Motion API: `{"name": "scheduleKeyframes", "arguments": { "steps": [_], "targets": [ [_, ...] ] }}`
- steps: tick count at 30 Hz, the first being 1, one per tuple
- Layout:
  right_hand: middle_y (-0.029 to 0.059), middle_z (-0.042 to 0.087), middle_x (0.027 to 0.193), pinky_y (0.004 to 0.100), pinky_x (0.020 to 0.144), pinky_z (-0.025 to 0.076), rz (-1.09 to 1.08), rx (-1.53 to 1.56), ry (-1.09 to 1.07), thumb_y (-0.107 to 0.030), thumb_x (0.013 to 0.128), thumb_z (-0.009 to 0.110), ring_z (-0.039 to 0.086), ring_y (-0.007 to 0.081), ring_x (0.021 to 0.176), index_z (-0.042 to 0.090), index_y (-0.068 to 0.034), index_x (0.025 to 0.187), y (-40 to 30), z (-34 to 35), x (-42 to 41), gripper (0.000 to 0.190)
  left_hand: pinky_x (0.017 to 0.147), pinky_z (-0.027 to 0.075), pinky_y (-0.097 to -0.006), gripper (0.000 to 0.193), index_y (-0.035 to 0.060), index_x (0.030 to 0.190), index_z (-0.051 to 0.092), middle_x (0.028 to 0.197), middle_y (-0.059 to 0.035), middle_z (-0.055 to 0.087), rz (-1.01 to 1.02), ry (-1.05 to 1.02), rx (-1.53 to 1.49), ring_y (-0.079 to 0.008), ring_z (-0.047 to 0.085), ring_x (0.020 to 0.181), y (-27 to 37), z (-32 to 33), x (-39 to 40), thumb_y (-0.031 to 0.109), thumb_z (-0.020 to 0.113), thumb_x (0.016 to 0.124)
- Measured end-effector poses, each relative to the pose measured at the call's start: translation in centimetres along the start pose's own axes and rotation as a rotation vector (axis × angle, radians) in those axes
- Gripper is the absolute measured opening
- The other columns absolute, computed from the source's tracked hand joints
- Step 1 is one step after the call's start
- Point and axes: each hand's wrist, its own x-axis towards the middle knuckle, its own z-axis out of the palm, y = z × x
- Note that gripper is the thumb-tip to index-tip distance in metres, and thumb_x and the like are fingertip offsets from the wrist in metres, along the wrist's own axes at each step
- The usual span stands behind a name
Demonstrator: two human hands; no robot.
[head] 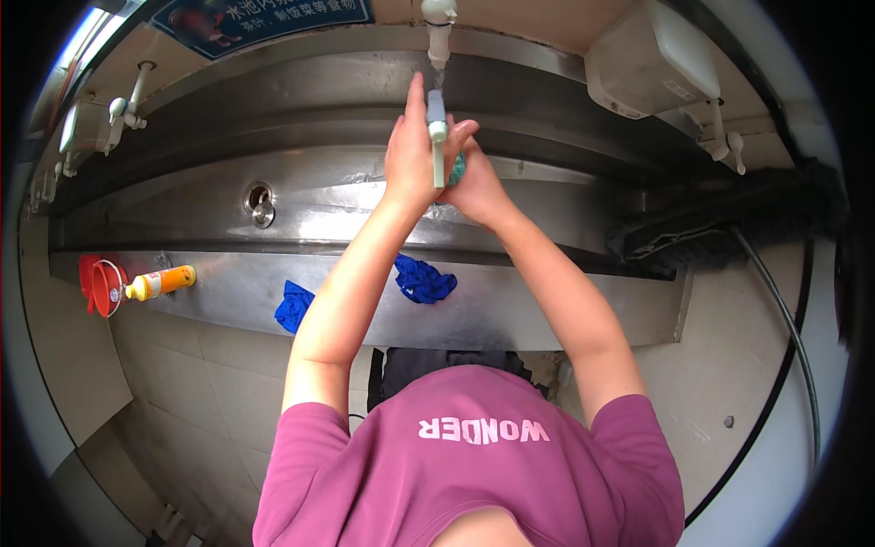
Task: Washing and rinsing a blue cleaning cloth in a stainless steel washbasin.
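Observation:
Both hands are raised over a long stainless-steel sink (328,198), under a white tap (439,34) with water running from it. My left hand (408,161) is against a small tool with a pale green handle and grey head (437,133), fingers pointing up toward the tap. The tool's grey head is just below the spout; what kind of tool it is cannot be told. My right hand (478,184) is close beside the left, curled around a teal-green scrubber or cloth (456,169). Most of that piece is hidden between the hands.
Two blue cloths, one left (294,305) and one right (425,279), lie on the sink's front ledge. Left are a yellow-orange bottle (164,282), red bucket (106,287) and drain (260,198). Right are a white wall tank (653,65) and black fluffy duster (718,212).

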Motion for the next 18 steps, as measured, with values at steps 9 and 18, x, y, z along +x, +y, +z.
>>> {"name": "scheduleKeyframes", "arguments": {
  "steps": [9,18],
  "targets": [
    [0.0116,0.053,0.121,0.0338,0.092,0.043,0.094,-0.050,-0.058,-0.018,0.049,0.085,0.053,0.0236,0.110,0.045,-0.005,0.124,-2.1,-2.4,1.7,0.087,0.096,0.039,-0.0332,0.108,0.0002,0.145,0.001,0.110,-0.0124,0.051,-0.031,-0.158,-0.782,-0.0207,0.050,0.109,-3.9,-1.4,1.8,0.017,0.078,0.071],
    [0.0162,0.053,0.118,0.0355,0.095,0.040,0.056,-0.111,-0.030,-0.024,0.048,0.085,0.051,0.0294,0.112,0.043,-0.004,0.127,1.4,-2.0,2.8,0.091,0.098,0.038,-0.0349,0.092,0.0057,0.146,0.014,0.132,-0.0197,0.042,-0.131,-0.392,-0.701,-0.0241,0.050,0.114,-4.7,-3.5,3.4,0.010,0.071,0.074]
  ]
}}
